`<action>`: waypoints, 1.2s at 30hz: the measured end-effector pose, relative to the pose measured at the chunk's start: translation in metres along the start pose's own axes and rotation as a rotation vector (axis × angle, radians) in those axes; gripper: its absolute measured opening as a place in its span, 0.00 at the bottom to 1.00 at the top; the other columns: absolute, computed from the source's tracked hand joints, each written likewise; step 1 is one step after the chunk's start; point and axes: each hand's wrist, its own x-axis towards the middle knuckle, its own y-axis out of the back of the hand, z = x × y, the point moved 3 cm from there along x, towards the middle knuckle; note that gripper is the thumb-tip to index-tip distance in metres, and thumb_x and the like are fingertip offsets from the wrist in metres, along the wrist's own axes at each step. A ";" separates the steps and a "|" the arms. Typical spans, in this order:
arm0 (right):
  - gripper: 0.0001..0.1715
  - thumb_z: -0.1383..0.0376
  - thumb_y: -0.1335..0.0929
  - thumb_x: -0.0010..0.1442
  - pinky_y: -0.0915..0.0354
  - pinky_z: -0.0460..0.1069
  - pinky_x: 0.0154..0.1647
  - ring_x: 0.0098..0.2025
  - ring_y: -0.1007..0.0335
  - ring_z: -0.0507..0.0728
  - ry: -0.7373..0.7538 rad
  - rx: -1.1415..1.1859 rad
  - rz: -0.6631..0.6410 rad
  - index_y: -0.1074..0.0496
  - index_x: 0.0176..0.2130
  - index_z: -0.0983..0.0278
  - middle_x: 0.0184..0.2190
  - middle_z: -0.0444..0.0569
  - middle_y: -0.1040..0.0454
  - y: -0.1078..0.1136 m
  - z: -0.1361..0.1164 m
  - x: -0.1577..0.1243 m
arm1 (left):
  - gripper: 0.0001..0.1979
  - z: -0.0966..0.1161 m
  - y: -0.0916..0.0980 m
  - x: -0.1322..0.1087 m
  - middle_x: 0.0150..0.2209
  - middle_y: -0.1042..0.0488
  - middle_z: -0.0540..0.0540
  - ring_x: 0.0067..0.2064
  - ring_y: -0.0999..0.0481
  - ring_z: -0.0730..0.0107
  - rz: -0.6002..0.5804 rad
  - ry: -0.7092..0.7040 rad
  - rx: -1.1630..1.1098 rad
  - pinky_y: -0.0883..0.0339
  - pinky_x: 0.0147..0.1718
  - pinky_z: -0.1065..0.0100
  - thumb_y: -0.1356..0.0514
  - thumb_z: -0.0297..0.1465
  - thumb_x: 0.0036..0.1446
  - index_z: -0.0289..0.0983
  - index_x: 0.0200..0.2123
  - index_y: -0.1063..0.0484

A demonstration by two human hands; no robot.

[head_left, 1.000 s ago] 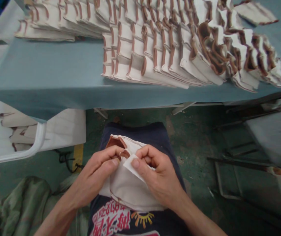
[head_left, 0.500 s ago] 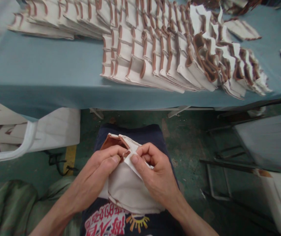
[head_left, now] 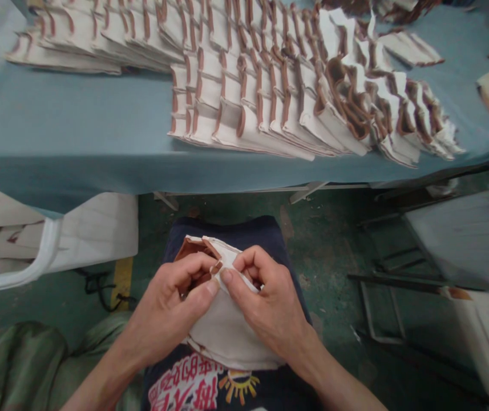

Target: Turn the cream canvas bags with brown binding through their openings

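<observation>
A cream fabric piece with brown lining and edging (head_left: pixel 231 331) rests on my lap, its upper edge raised between my hands. My left hand (head_left: pixel 184 297) pinches that edge at a small brown tab or fold, thumb below and forefinger above. Close beside it, my right hand (head_left: pixel 265 291) grips the white edge between thumb and curled fingers. The fingertips of both hands nearly meet at the fold. The brown inside of the piece shows behind my left fingers; its far side is hidden under my hands.
Ahead, a table with a blue-green cloth (head_left: pixel 77 120) carries rows of similar cream and brown pieces (head_left: pixel 235 120). At left stands a white bin (head_left: pixel 98 228) beside a green cloth heap (head_left: pixel 34 359). A metal-framed stand (head_left: pixel 390 308) is at right.
My left thumb has moved up and in toward the fold, and the right thumb has shifted slightly left. The white flap is pressed flatter. The view has shifted a little.
</observation>
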 end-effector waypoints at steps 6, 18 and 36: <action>0.14 0.55 0.29 0.63 0.50 0.46 0.23 0.20 0.45 0.48 -0.041 0.052 -0.041 0.31 0.32 0.60 0.19 0.35 0.38 0.000 0.004 0.000 | 0.10 0.004 -0.004 0.004 0.23 0.26 0.53 0.24 0.33 0.75 0.075 -0.073 0.093 0.39 0.21 0.78 0.41 0.31 0.61 0.36 0.29 0.22; 0.34 0.40 0.22 0.57 0.51 0.42 0.21 0.23 0.50 0.47 -0.129 0.494 -0.564 0.39 0.31 0.59 0.22 0.34 0.42 0.011 0.013 0.029 | 0.12 0.031 -0.022 0.011 0.21 0.30 0.57 0.21 0.34 0.79 0.179 -0.309 0.261 0.41 0.21 0.77 0.46 0.25 0.56 0.37 0.24 0.27; 0.24 0.46 0.36 0.78 0.28 0.53 0.52 0.47 0.20 0.59 0.792 -0.008 -0.010 0.26 0.50 0.62 0.45 0.53 0.17 0.065 -0.013 0.035 | 0.12 0.062 -0.014 0.035 0.28 0.23 0.52 0.28 0.29 0.73 -0.294 -0.262 0.332 0.35 0.27 0.73 0.47 0.27 0.61 0.38 0.31 0.25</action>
